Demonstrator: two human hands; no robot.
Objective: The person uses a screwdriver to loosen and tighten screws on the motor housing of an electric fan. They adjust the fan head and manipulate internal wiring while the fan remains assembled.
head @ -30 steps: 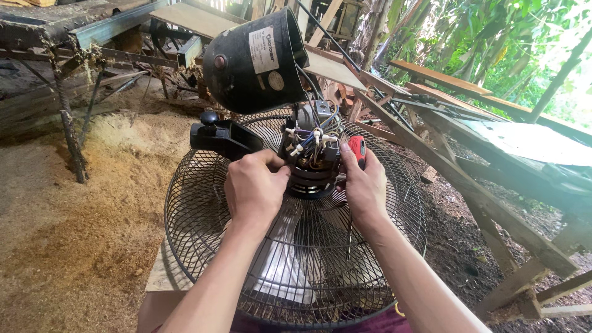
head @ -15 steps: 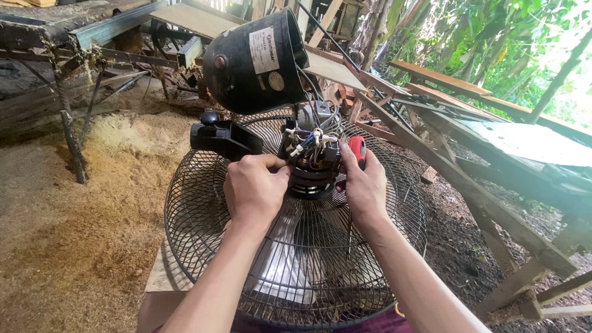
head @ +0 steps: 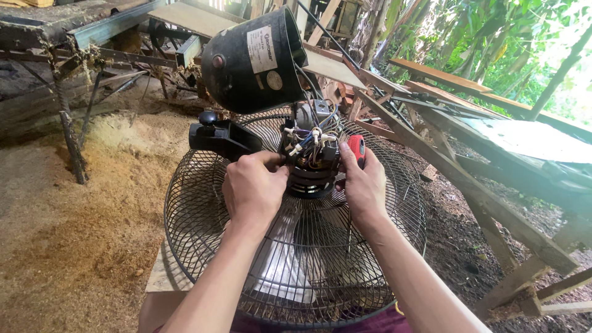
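A round black wire fan guard (head: 203, 234) lies face down in front of me. At its centre stands the exposed fan motor (head: 311, 154) with coloured wires and white connectors on top. My left hand (head: 253, 188) presses against the motor's left side, fingers curled around its base. My right hand (head: 364, 182) is at the motor's right side and holds a red-handled tool (head: 356, 148) against it. The black motor cover (head: 253, 61), with a white label, hangs tilted just behind the motor. A black bracket with a knob (head: 219, 137) juts out to the left.
Sawdust (head: 80, 203) covers the ground at the left. A rusty metal frame (head: 68, 117) stands at the back left. Rough wooden planks and benches (head: 468, 203) run along the right, with green foliage behind. The fan rests on a small board (head: 161, 277).
Both hands stay on the motor with only slight finger movement. The fan and the cover have not shifted.
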